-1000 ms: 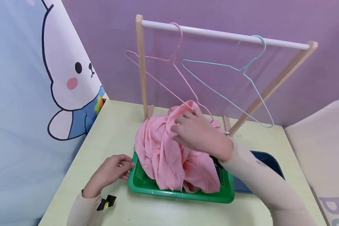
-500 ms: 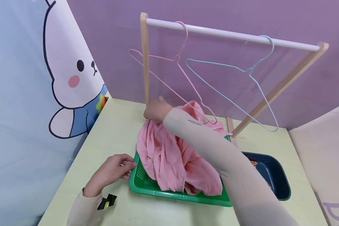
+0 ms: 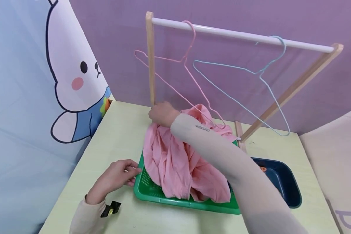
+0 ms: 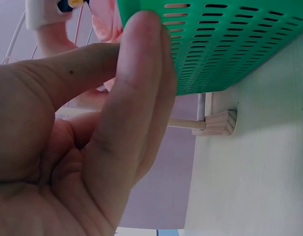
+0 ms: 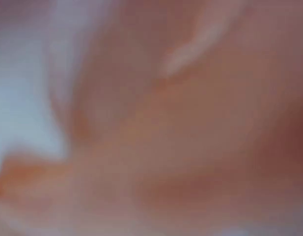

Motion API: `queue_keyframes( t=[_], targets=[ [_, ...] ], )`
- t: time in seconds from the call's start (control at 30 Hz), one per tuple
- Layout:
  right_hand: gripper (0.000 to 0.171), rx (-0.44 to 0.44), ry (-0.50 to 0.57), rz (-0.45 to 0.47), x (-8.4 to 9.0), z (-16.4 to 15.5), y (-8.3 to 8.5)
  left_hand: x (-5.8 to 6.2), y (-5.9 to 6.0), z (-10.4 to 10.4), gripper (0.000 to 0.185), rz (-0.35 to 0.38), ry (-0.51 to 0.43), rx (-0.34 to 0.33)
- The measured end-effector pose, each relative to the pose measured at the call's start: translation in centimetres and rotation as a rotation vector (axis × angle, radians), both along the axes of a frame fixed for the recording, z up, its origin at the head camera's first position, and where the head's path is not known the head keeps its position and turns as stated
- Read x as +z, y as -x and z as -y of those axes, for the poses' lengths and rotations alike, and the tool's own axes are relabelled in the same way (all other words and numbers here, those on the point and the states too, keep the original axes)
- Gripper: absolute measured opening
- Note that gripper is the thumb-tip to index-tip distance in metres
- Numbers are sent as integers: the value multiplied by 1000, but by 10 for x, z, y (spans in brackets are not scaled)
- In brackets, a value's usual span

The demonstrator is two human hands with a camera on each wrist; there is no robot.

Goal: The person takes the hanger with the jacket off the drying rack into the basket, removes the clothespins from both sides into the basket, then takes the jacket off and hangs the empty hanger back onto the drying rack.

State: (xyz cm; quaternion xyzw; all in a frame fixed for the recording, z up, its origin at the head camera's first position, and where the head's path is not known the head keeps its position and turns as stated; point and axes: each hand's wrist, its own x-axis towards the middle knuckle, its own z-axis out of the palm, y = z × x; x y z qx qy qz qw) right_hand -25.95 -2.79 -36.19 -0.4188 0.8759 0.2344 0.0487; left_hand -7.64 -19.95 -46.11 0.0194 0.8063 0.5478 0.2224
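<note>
A crumpled pink garment (image 3: 172,169) is heaped in a green perforated basket (image 3: 163,201) on the table. At the basket's left end, my left hand (image 3: 121,174) pinches the rim; the left wrist view shows its fingers (image 4: 141,64) against the basket wall (image 4: 230,39). My right hand (image 3: 163,114) reaches across to the far left corner, by the foot of the rack's left post. Its fingers look curled on the garment, whose folds run up to it, but the fingertips are hidden. The right wrist view is only a pinkish blur.
A wooden rack with a white rail (image 3: 237,32) stands behind the basket. A pink hanger (image 3: 178,94) and a light blue hanger (image 3: 234,99) hang from it. Right of the basket lies a dark blue tray (image 3: 283,182), partly behind my right sleeve.
My right hand has moved from above the middle of the garment to its far left corner. The left hand has stayed at the basket rim. The view has shifted slightly.
</note>
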Motion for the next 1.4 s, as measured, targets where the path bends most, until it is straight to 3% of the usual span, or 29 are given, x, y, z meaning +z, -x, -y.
queue_keyframes(
  t=[0.23,0.37,0.53,0.77,0.97,1.17,1.27,1.4],
  targets=[
    [16,86,97,-118,44,-34,-52,1,-1,0,20,10,8,12],
    [18,145,125,-181,57,-68,-87,0,-1,1,20,14,16,16],
    [12,226,179,-238,55,-115,-127,-2,-1,1,20,11,10,14],
    [30,189,149,-111,29,-159,-172,0,-1,2,20,25,24,26],
    [47,119,212,70,-4,-176,-186,-1,0,5,21,18,30,11],
    [35,-72,239,321,-28,-178,-182,0,1,6,20,10,29,4],
    [38,-133,221,366,-41,-175,-176,1,2,6,20,7,28,2],
    [41,-130,185,321,-54,-171,-170,1,3,7,20,4,28,1]
  ],
)
